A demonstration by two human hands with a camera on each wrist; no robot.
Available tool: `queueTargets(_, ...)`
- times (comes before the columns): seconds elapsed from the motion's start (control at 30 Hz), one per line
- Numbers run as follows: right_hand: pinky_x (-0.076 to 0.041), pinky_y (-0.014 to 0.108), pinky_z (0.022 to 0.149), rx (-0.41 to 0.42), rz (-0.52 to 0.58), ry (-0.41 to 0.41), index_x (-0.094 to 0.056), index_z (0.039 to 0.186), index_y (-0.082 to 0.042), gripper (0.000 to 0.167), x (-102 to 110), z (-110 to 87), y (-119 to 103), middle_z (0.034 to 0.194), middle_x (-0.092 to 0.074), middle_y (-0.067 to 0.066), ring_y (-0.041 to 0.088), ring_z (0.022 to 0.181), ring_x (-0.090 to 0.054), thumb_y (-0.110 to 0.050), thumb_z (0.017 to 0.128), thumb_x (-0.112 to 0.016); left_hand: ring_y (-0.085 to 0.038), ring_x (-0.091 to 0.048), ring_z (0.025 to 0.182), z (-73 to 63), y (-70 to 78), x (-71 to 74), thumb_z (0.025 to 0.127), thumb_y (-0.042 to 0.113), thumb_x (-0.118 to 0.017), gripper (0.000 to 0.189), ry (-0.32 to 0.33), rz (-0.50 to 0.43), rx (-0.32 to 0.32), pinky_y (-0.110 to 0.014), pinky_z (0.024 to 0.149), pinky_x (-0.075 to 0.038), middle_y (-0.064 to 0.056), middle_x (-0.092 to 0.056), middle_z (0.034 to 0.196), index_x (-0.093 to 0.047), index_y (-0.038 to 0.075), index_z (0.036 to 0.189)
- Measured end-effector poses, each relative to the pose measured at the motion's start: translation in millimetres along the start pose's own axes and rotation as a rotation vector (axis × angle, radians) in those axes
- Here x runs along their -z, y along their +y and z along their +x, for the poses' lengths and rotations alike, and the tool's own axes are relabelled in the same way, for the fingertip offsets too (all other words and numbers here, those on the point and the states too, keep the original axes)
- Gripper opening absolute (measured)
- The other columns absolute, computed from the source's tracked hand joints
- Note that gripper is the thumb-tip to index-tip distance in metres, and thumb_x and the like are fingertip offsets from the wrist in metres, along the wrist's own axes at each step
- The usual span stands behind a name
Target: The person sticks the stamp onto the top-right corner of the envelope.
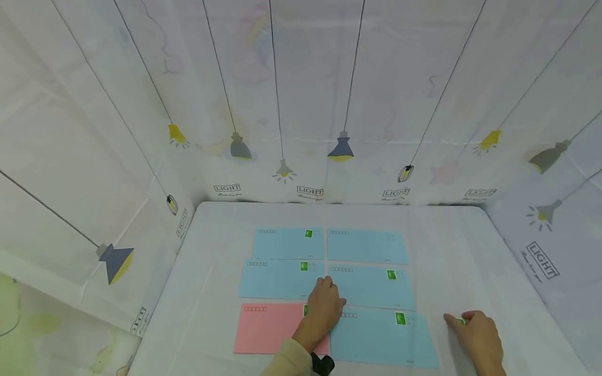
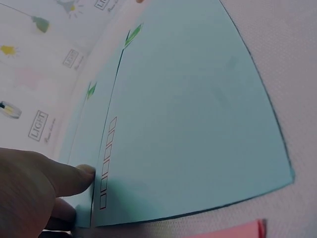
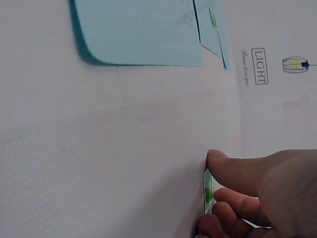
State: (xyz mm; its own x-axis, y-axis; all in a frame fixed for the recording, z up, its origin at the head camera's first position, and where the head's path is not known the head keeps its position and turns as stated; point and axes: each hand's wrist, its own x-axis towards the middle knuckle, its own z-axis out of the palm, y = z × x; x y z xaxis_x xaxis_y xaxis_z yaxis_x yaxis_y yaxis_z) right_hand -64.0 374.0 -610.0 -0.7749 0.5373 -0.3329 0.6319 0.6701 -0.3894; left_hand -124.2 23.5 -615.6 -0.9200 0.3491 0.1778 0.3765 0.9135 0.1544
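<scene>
A small green stamp with a white border (image 3: 208, 191) is pinched between the thumb and fingers of my right hand (image 1: 481, 337), just above the table right of the envelopes. My left hand (image 1: 325, 303) rests at the middle of the layout, its fingertips on the inner edge of the middle right blue envelope (image 1: 367, 290). Its wrist covers part of the pink envelope (image 1: 265, 331) and that envelope's stamp. The lower right blue envelope (image 1: 376, 342) bears a green stamp (image 1: 400, 318). On the upper right blue envelope (image 1: 367, 248), only faint printed marks show in the stamp corner.
Two more blue envelopes, the upper left (image 1: 287, 245) and middle left (image 1: 273, 282), lie flat with green stamps. All envelopes form two columns on a white-covered table (image 1: 202, 292). White curtains printed with hanging lamps (image 1: 301, 94) stand behind and at both sides.
</scene>
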Motion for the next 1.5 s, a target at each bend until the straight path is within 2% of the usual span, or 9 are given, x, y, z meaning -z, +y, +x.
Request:
queueTargets(0.23, -0.049, 0.037, 0.060, 0.072, 0.017, -0.012, -0.057, 0.110, 0.014, 0.045, 2.1, 1.4, 5.1, 0.089, -0.066, 0.023, 0.030, 0.078, -0.063, -0.026, 0.093, -0.066, -0.017, -0.055, 0.091, 1.3, 0.1, 0.5, 0.089, 0.039, -0.075, 0.039, -0.008, -0.040, 0.017, -0.026, 0.080, -0.057, -0.006, -0.060, 0.096, -0.076, 0.001, 0.097)
queueTargets(0.47, -0.051, 0.043, 0.062, 0.015, 0.023, 0.021, -0.056, 0.110, 0.018, 0.056, 2.3, 0.8, 5.9, 0.099, -0.063, 0.036, 0.044, 0.085, -0.064, -0.032, 0.089, -0.072, -0.018, -0.056, 0.090, 2.9, -1.2, -2.8, 0.090, 0.038, -0.074, 0.038, -0.004, -0.030, 0.007, -0.026, 0.078, -0.057, -0.006, -0.061, 0.095, -0.076, 0.001, 0.095)
queueTargets(0.77, -0.049, 0.040, 0.061, -0.026, 0.015, -0.030, -0.056, 0.108, 0.013, 0.050, 0.9, 2.8, 8.6, 0.096, -0.064, 0.030, 0.036, 0.081, -0.063, -0.032, 0.092, -0.070, -0.017, -0.054, 0.083, 4.4, -2.4, -0.7, 0.091, 0.032, -0.072, 0.031, 0.031, -0.093, 0.003, -0.028, 0.070, -0.057, -0.005, -0.059, 0.086, -0.075, 0.001, 0.088)
queueTargets(0.83, -0.048, 0.037, 0.059, -0.011, 0.026, -0.034, -0.055, 0.108, 0.013, 0.048, 0.5, 3.6, 9.9, 0.094, -0.063, 0.028, 0.033, 0.079, -0.062, -0.030, 0.092, -0.070, -0.018, -0.054, 0.083, 5.1, -2.7, 1.6, 0.092, 0.031, -0.072, 0.030, 0.027, -0.100, -0.005, -0.027, 0.069, -0.057, -0.005, -0.059, 0.086, -0.075, 0.001, 0.087)
queueTargets(0.97, -0.046, 0.033, 0.057, 0.075, 0.046, -0.043, -0.051, 0.110, 0.014, 0.053, 0.8, 5.2, 15.5, 0.089, -0.059, 0.024, 0.028, 0.076, -0.058, -0.033, 0.093, -0.068, -0.018, -0.054, 0.082, 8.3, -4.0, 6.2, 0.093, 0.030, -0.070, 0.029, 0.004, -0.119, -0.005, -0.028, 0.069, -0.057, -0.006, -0.061, 0.088, -0.074, 0.002, 0.089)
queueTargets(1.07, -0.044, 0.032, 0.057, 0.103, 0.062, -0.039, -0.045, 0.116, 0.013, 0.061, 0.6, 4.2, 19.8, 0.088, -0.053, 0.018, 0.025, 0.074, -0.055, -0.039, 0.094, -0.067, -0.018, -0.054, 0.080, 14.1, -4.7, 9.9, 0.094, 0.030, -0.069, 0.027, -0.001, -0.157, 0.005, -0.029, 0.067, -0.057, -0.006, -0.062, 0.089, -0.073, 0.003, 0.092)
queueTargets(1.27, -0.041, 0.031, 0.054, 0.062, 0.088, 0.020, -0.041, 0.122, 0.008, 0.073, -0.3, 1.5, 23.3, 0.088, -0.052, 0.015, 0.023, 0.069, -0.053, -0.053, 0.092, -0.067, -0.017, -0.055, 0.073, 38.2, -4.4, 13.9, 0.094, 0.027, -0.069, 0.024, 0.047, -0.219, 0.035, -0.029, 0.063, -0.055, -0.006, -0.059, 0.086, -0.071, 0.003, 0.091)
queueTargets(1.4, -0.043, 0.030, 0.055, 0.071, 0.067, 0.006, -0.046, 0.121, 0.007, 0.076, 0.9, 3.2, 26.0, 0.095, -0.058, 0.018, 0.023, 0.073, -0.058, -0.060, 0.091, -0.064, -0.020, -0.057, 0.080, 57.8, -6.2, 8.8, 0.095, 0.030, -0.068, 0.026, 0.079, -0.118, 0.084, -0.033, 0.068, -0.056, -0.007, -0.062, 0.092, -0.072, 0.004, 0.091)
queueTargets(1.5, -0.046, 0.033, 0.059, 0.071, 0.057, -0.014, -0.049, 0.120, 0.006, 0.068, 0.3, 5.1, 28.3, 0.099, -0.063, 0.022, 0.026, 0.078, -0.062, -0.055, 0.093, -0.063, -0.022, -0.056, 0.088, 69.1, -9.4, 2.9, 0.095, 0.034, -0.067, 0.028, 0.072, 0.014, 0.124, -0.037, 0.072, -0.054, -0.006, -0.065, 0.098, -0.075, 0.008, 0.093)
